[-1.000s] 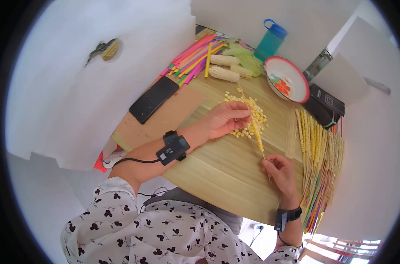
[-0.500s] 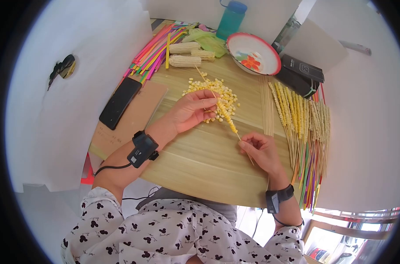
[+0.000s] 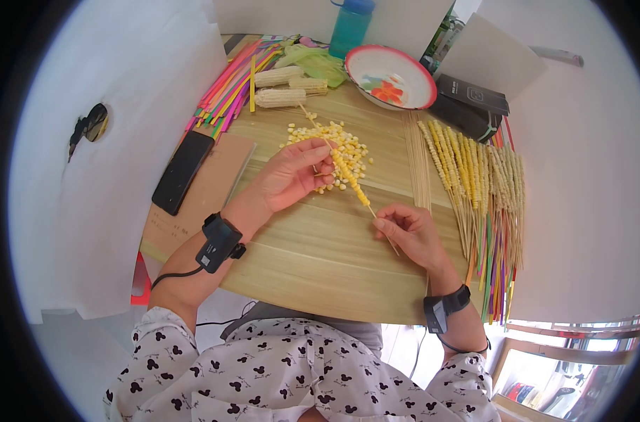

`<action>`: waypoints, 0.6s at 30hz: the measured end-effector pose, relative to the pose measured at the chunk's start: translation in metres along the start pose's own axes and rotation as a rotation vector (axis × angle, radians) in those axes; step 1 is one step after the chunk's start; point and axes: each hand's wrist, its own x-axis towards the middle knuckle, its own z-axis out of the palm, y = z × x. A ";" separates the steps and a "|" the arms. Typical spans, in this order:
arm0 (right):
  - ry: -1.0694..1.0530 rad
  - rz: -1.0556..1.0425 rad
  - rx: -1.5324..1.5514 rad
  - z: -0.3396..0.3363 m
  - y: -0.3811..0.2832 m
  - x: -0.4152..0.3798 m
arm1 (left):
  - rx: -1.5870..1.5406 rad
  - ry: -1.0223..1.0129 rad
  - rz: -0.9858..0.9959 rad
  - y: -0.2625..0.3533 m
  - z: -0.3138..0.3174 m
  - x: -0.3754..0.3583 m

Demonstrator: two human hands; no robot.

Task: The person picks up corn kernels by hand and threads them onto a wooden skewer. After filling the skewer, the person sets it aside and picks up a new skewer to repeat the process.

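A thin wooden skewer threaded with yellow corn kernels (image 3: pixel 348 176) slants between my two hands, its upper tip bare. My left hand (image 3: pixel 296 172) is closed on its upper part, thumb and fingers pinching beside the kernels. Lower down, my right hand (image 3: pixel 410 232) pinches the bare lower end of the stick. Behind my left hand lies a pile of loose corn kernels (image 3: pixel 353 149) on the wooden table (image 3: pixel 299 260).
Stripped cobs (image 3: pixel 280 98) and colored strips (image 3: pixel 228 84) lie at the back left. A phone (image 3: pixel 182 173) rests on a brown notebook (image 3: pixel 225 165). Right of the pile are bare skewers (image 3: pixel 418 162), threaded skewers (image 3: pixel 467 165), a red-rimmed bowl (image 3: pixel 390 77) and a black box (image 3: pixel 467 105).
The view has shifted, so the table items appear slightly left and higher. Both hands keep their hold on the kernel-threaded skewer.
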 end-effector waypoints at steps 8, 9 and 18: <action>-0.018 -0.033 0.030 0.000 -0.001 0.000 | 0.034 -0.007 0.033 0.003 0.002 0.000; -0.028 -0.012 0.037 0.000 -0.003 0.000 | 0.040 0.000 0.038 0.003 0.002 0.000; -0.031 -0.017 0.069 -0.002 0.000 0.001 | 0.111 0.030 0.041 0.003 0.003 0.000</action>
